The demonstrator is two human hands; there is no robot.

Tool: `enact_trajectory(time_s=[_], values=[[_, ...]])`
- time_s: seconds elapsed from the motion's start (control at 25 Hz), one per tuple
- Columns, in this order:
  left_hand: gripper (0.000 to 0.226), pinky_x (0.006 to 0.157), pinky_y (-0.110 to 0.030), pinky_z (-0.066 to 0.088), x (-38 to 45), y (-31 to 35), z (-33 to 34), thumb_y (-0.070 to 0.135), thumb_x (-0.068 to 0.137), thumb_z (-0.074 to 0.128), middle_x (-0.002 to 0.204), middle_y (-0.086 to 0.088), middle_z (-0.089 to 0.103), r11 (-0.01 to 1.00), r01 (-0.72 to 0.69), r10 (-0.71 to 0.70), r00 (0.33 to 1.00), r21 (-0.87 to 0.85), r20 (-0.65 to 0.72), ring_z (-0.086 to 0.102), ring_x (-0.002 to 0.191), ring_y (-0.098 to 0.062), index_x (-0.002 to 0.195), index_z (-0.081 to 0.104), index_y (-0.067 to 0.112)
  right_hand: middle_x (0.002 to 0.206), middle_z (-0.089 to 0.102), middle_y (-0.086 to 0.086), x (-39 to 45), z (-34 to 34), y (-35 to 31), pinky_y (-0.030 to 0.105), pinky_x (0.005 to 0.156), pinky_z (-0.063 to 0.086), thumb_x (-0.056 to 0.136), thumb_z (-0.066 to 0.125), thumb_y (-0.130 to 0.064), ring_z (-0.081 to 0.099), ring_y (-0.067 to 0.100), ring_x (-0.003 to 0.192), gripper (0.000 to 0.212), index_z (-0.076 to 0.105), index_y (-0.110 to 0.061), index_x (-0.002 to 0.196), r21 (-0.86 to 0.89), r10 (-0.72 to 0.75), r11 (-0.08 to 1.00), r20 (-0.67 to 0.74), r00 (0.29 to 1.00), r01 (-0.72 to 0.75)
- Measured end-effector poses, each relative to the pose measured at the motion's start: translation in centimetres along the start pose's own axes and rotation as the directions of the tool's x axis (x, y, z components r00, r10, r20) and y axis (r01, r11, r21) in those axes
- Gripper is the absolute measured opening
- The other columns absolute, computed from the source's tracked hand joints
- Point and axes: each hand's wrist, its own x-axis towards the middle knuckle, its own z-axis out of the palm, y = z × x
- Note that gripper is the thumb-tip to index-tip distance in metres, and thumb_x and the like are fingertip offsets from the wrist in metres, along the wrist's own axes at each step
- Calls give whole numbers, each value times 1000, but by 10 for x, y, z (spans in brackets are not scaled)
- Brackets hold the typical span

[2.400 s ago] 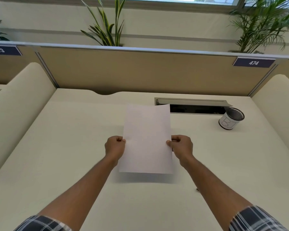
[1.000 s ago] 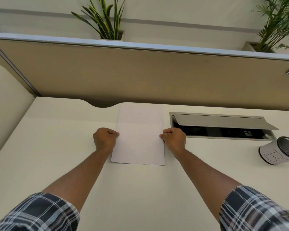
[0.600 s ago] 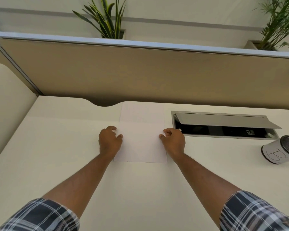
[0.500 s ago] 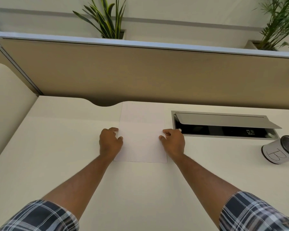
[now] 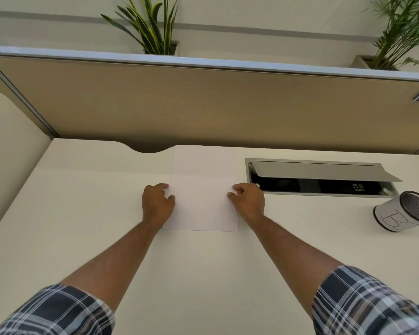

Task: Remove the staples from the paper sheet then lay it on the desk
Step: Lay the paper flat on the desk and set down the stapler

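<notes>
While flat on desk, paper sheet between both hands' fingers

Plain white paper sheet flat on the cream desk, far edge near the partition.

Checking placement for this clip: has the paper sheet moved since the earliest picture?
Yes. The paper sheet went down and away from the person: it now lies flat on the desk, beside the cable hatch.
</notes>
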Motion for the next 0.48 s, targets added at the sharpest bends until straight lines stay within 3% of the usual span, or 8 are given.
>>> enact_trajectory(time_s=[0.16, 0.28, 0.48], values=[[52, 99, -33, 46, -13, 4, -7, 20, 88, 70, 128, -16, 60, 1000, 3, -3, 998, 1, 64, 62, 115, -29, 137, 56, 8, 98, 73, 1, -13, -10, 3, 26, 86, 50, 85, 80, -24, 67, 18, 100, 38, 73, -15, 121, 21, -29, 999, 37, 999, 29], [63, 108, -37, 39, -42, 8, -14, 24, 89, 68, 141, -17, 51, 999, -17, 13, 994, 35, 104, 51, 130, -32, 145, 46, 7, 111, 69, 3, -35, -24, 11, 28, 90, 49, 84, 80, -26, 67, 18, 104, 42, 71, -14, 123, 14, -55, 998, 67, 996, 54], [65, 111, -35, 35, -128, 13, -18, 24, 91, 64, 151, -12, 40, 991, -125, 117, 982, 53, 146, 41, 139, -27, 148, 40, 7, 123, 65, 5, -94, -51, 32, 27, 94, 49, 87, 78, -25, 66, 18, 106, 38, 70, -14, 122, -6, -92, 996, 84, 992, 92]])
